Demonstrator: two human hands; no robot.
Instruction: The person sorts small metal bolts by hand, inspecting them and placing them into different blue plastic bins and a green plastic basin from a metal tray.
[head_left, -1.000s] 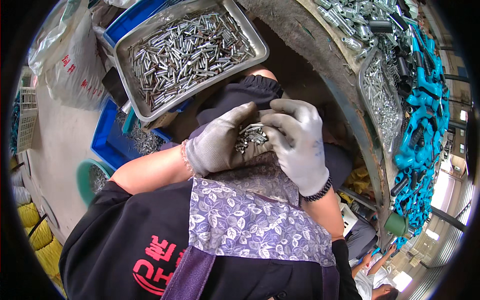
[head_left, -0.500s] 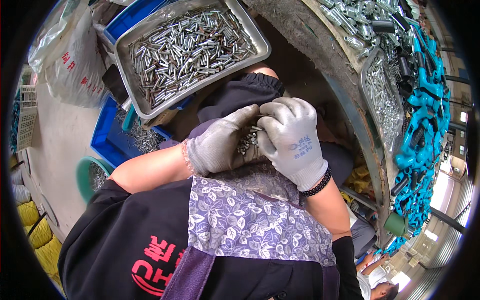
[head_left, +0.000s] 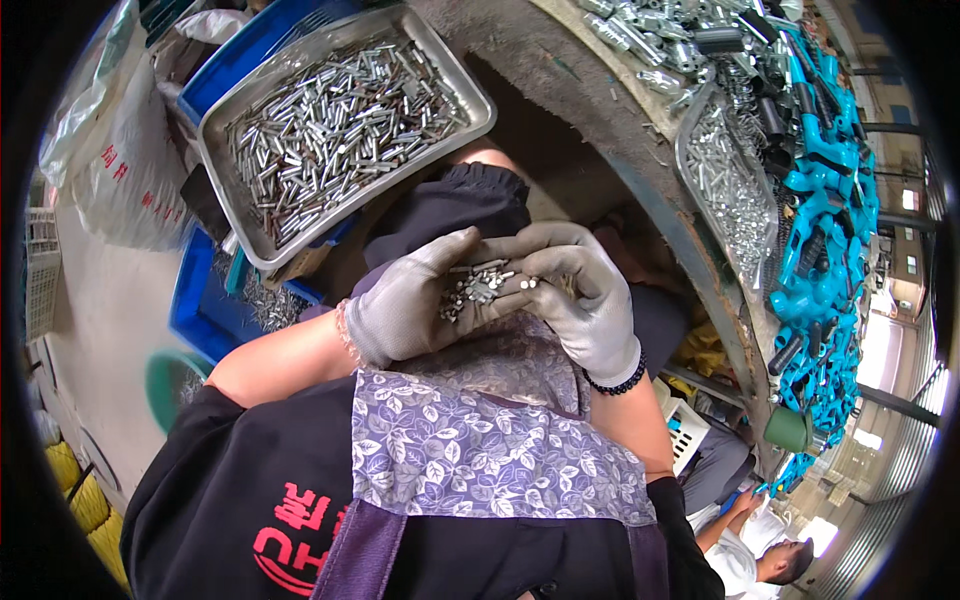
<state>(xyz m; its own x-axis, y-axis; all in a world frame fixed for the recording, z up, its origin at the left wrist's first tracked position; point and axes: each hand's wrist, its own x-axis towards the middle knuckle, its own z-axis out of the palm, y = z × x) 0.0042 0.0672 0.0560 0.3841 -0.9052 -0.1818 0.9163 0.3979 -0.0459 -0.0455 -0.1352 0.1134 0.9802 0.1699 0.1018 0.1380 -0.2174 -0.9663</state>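
Grey-white work gloves cover both hands, which meet above my lap. My left hand point(head_left: 395, 310) is cupped around a small heap of short metal pins point(head_left: 482, 286) lying on its palm and fingers. Against its fingertips rests my right hand point(head_left: 592, 300), its fingers curled in, with a couple of pin ends point(head_left: 528, 284) showing at its thumb and forefinger. Just beyond the hands, a shallow metal tray point(head_left: 380, 194) holds many similar pins point(head_left: 345, 140), some of them rusty.
Left of me stand a blue bin point(head_left: 190, 310) with small metal parts, a green tub point(head_left: 160, 390) and a white sack point(head_left: 120, 180). On the right, a curved bench point(head_left: 640, 165) carries a parts tray point(head_left: 725, 190) and piled turquoise pieces point(head_left: 825, 240). A person point(head_left: 750, 550) sits at lower right.
My right hand has turned and drawn back slightly, uncovering more of the pins in my left hand. The whole view has shifted a little, with the tray now further left.
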